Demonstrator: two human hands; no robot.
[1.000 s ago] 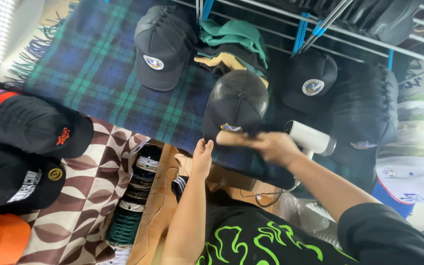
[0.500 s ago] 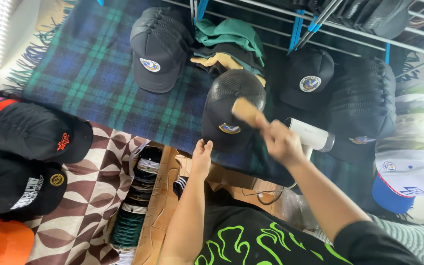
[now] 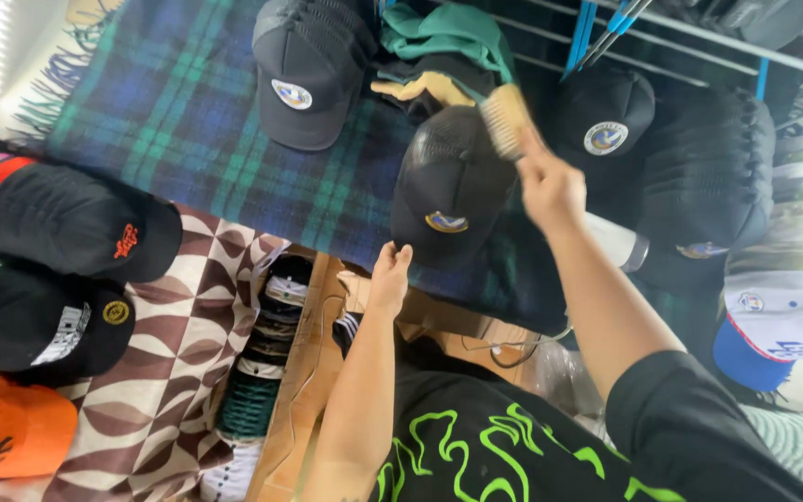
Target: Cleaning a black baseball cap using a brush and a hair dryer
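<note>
While the right hand [image 3: 550, 186] grips a wooden brush [image 3: 506, 119] just right of frame centre, a black trucker cap [image 3: 448, 181] sits below and left of it. Cap: dark mesh back, solid front panel with a small round blue-and-yellow patch, brim pointing toward the lower edge of the frame. It rests on a blue-green plaid blanket [image 3: 169, 112] that fills the upper left. Brush: pale wood, short bristles, head lying at the cap's upper right edge against the mesh; whether bristles press in, cannot tell. Right hand closed around the brush handle, up and right of the cap. Left hand [image 3: 389, 274] just below the cap's brim, fingers partly curled, tips at or touching the brim edge, holding nothing clearly. Hands apart, the cap between them.

Around it: a second black cap with badge [image 3: 304, 79] upper centre-left, a green folded cloth [image 3: 448, 42] above the worked cap, another badged black cap [image 3: 606, 125] to the right. White cylindrical device [image 3: 617, 244] partly hidden behind the right forearm. Brown-and-cream patterned cloth [image 3: 169, 353] at lower left carries more dark caps and an orange cap [image 3: 2, 432].
</note>
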